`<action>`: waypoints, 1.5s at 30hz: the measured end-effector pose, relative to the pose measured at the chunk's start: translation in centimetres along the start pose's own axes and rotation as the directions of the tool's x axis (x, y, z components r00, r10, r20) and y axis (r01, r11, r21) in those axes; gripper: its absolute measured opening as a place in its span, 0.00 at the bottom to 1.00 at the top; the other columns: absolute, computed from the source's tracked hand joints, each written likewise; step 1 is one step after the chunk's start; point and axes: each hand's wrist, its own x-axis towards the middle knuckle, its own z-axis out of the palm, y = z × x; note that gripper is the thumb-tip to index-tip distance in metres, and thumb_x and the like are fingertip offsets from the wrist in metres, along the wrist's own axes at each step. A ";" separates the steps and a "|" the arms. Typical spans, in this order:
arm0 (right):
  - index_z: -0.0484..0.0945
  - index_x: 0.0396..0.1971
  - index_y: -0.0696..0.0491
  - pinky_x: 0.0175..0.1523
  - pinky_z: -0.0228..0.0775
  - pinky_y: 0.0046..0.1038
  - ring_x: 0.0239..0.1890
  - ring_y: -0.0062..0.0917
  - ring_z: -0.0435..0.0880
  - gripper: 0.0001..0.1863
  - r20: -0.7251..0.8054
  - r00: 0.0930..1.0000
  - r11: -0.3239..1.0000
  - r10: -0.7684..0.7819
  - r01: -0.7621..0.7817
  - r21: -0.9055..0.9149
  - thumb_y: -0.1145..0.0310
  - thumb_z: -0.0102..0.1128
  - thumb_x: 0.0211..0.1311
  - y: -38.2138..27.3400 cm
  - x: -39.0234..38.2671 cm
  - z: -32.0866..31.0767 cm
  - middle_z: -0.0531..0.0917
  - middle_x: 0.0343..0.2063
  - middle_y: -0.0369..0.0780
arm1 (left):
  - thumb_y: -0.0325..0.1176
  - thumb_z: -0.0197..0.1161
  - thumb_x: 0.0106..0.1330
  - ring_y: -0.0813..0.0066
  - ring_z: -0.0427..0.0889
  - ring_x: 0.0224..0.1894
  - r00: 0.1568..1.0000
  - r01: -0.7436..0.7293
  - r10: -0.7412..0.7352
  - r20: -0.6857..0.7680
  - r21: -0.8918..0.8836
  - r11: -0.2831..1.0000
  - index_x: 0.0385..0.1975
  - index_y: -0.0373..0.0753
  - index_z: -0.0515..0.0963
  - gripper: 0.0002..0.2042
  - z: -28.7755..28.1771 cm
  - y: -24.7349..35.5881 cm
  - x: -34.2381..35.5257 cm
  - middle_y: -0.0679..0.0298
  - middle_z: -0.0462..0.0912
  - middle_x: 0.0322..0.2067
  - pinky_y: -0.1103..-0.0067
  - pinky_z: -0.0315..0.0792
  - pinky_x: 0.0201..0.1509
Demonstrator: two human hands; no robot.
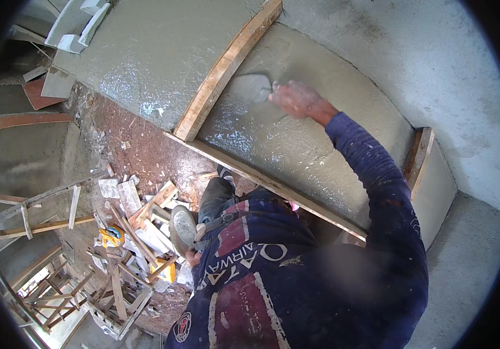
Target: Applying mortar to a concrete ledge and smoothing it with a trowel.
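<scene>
My right hand [296, 100] is closed on the handle of a trowel [250, 87], whose blade rests on wet grey cement [296, 151] between timber boards. A wooden strip [227, 70] borders this patch at the left, just beside the blade, and a long board [261, 177] runs along its near edge. Low at my side, my left hand [192, 257] is partly hidden by my clothing, closed at the lower end of a grey oval tool [183, 227], which looks like a float or pan.
Wood scraps and broken pieces [145, 232] litter the dirty floor at left, with a yellow container [162, 270]. Timber formwork [34, 230] stands further left, concrete pieces [75, 29] lie upper left. A short board [419, 160] and a plastered wall [448, 70] bound the right.
</scene>
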 end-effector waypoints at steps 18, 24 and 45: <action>0.74 0.46 0.59 0.55 0.66 0.47 0.48 0.51 0.76 0.28 -0.010 0.932 0.931 0.363 -0.362 0.046 0.48 0.42 0.67 6.9 2.0 -3.0 0.79 0.43 0.54 | 0.46 0.73 0.40 0.76 0.75 0.29 0.998 -0.027 0.029 0.051 -0.028 0.999 0.33 0.28 0.76 0.27 -0.9 -0.7 -0.1 0.65 0.79 0.28 0.78 0.70 0.33; 0.68 0.57 0.59 0.63 0.60 0.41 0.57 0.49 0.70 0.33 0.080 0.871 0.862 0.484 -0.491 0.130 0.44 0.38 0.67 8.7 3.3 -4.4 0.73 0.54 0.53 | 0.42 0.70 0.40 0.75 0.75 0.31 1.000 0.002 -0.002 0.024 -0.008 1.000 0.34 0.28 0.75 0.25 -1.0 -0.1 0.1 0.64 0.79 0.30 0.78 0.70 0.35; 0.73 0.51 0.58 0.57 0.64 0.37 0.46 0.42 0.78 0.30 -0.010 0.918 0.883 0.395 -0.377 0.279 0.45 0.51 0.63 -1.6 -10.1 -12.2 0.80 0.43 0.51 | 0.35 0.71 0.54 0.76 0.75 0.23 0.974 -0.149 0.204 -0.102 0.393 0.907 0.31 0.30 0.77 0.15 4.6 23.3 -7.2 0.60 0.80 0.22 0.74 0.70 0.27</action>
